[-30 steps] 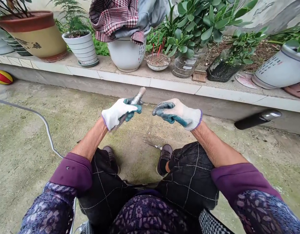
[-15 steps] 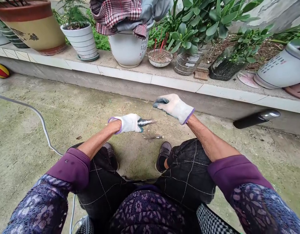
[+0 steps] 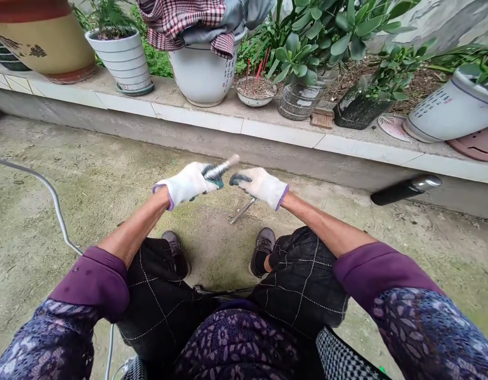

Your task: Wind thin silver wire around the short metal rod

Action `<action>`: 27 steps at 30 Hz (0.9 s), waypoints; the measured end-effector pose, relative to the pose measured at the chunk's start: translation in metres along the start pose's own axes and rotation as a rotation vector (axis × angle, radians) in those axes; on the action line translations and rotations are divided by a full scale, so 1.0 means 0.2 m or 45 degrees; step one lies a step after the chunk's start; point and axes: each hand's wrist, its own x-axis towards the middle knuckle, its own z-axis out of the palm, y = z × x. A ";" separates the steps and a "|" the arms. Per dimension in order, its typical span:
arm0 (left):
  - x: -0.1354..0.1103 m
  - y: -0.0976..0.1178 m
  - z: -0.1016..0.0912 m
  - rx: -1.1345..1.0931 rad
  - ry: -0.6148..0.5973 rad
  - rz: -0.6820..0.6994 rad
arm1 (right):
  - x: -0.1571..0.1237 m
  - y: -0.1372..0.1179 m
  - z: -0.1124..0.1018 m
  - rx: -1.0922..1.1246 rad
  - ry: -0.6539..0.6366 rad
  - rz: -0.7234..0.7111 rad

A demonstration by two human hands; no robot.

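Both hands wear white gloves with dark green palms. My left hand point(image 3: 188, 182) is closed round a stick wound with silvery wire point(image 3: 220, 169), whose pale tip points up and right. My right hand point(image 3: 260, 184) is close beside it, fingers pinched near the stick's tip; what it pinches is too thin to make out. A thin metal rod point(image 3: 242, 211) shows just below my right hand; whether the hand holds it I cannot tell. I sit with both shoes point(image 3: 263, 248) on the concrete ground.
A tiled ledge point(image 3: 236, 124) ahead carries several plant pots, one white pot point(image 3: 202, 74) draped with checked cloth. A dark cylindrical handle point(image 3: 404, 190) juts in from the right. A curved grey metal tube point(image 3: 49, 195) runs along the left.
My left hand rose and tilted the wire-wound stick upward. My right hand came down and left to meet its tip. The view shifted slightly.
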 end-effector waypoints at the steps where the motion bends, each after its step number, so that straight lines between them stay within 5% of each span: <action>1: 0.02 0.01 -0.03 0.175 0.038 0.047 | -0.02 -0.04 0.01 -0.063 -0.034 -0.030; 5: 0.15 -0.04 -0.06 0.952 0.190 0.209 | -0.10 -0.23 0.02 -0.386 -0.211 -0.038; 9: 0.22 -0.14 0.01 1.330 0.163 0.195 | -0.10 -0.28 -0.06 -0.594 -0.200 -0.078; 13: 0.13 -0.14 0.12 1.274 -0.034 0.322 | -0.01 -0.12 -0.14 -0.522 -0.044 0.068; 17: 0.05 -0.07 0.13 1.083 -0.051 0.455 | 0.03 0.01 -0.10 -0.235 -0.059 0.031; 22: 0.11 -0.05 0.03 0.926 0.068 0.488 | -0.03 -0.11 0.00 -0.219 -0.105 0.090; 27: 0.16 -0.05 -0.02 1.243 0.187 0.236 | -0.07 -0.27 0.00 -0.431 -0.217 -0.009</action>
